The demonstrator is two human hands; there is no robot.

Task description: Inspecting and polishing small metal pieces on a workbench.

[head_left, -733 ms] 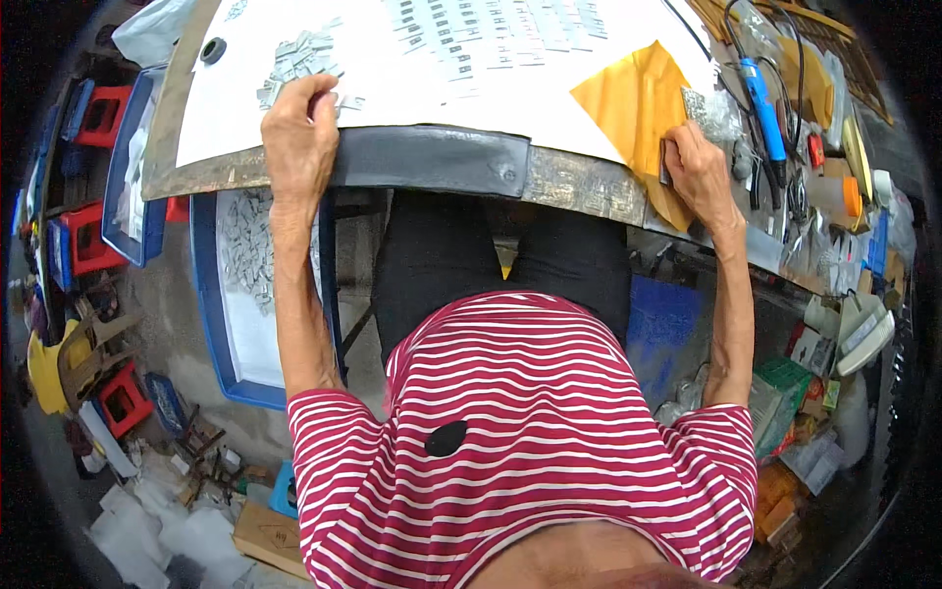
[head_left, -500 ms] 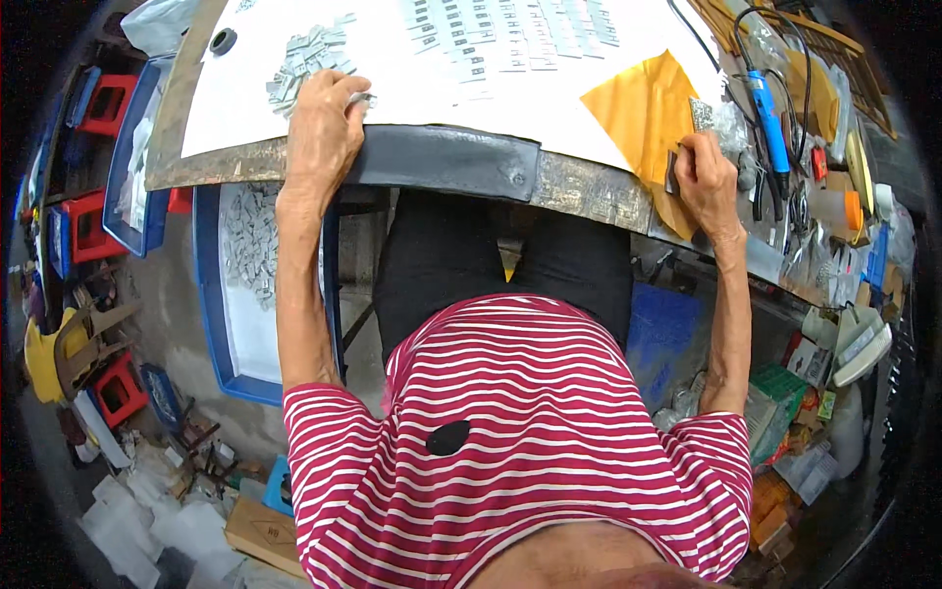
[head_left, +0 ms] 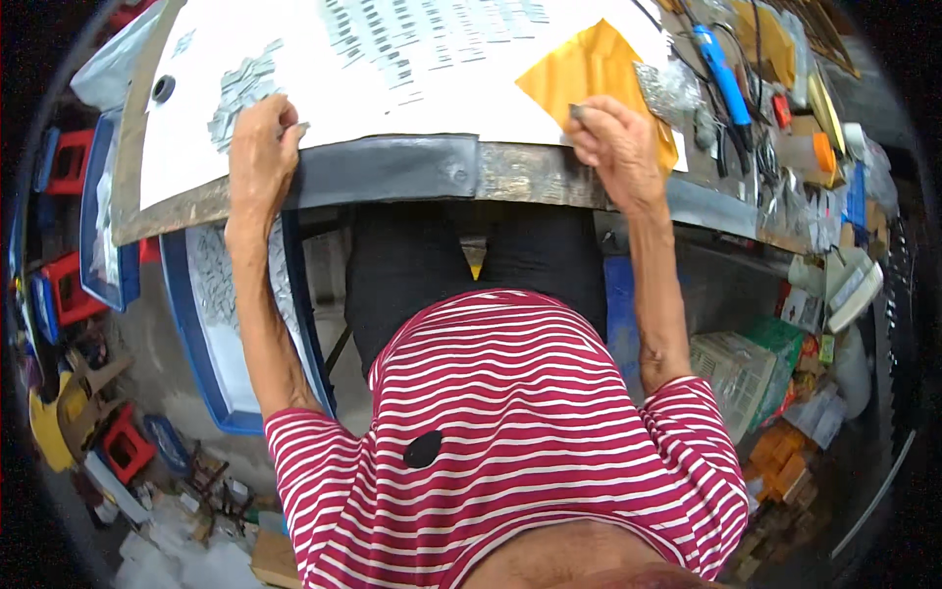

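Observation:
My left hand point(head_left: 263, 147) is closed at the table's near edge, beside a heap of small flat grey pieces point(head_left: 245, 90). Between its thumb and fingers a small grey piece point(head_left: 302, 128) pokes out. Over the lower part of an orange-yellow paper sheet or envelope point(head_left: 579, 74), my right hand point(head_left: 625, 152) pinches a small dark flat piece point(head_left: 576, 112) at its fingertips. Farther back on the white sheet point(head_left: 324, 108) lie rows of small grey pieces with dark marks point(head_left: 432, 34).
A black ring point(head_left: 163, 89) lies at the left. To the right are a blue pen-shaped tool point(head_left: 721, 74) with a cord, clear bags point(head_left: 672, 86) and clutter. Below the table's left side, a blue tray point(head_left: 186, 324) holds many grey pieces. Red stools point(head_left: 71, 162) stand farther left.
The whole view has shifted. My right hand has moved left and inward over the orange-yellow paper, still pinching the dark piece. My left hand stays closed beside the heap.

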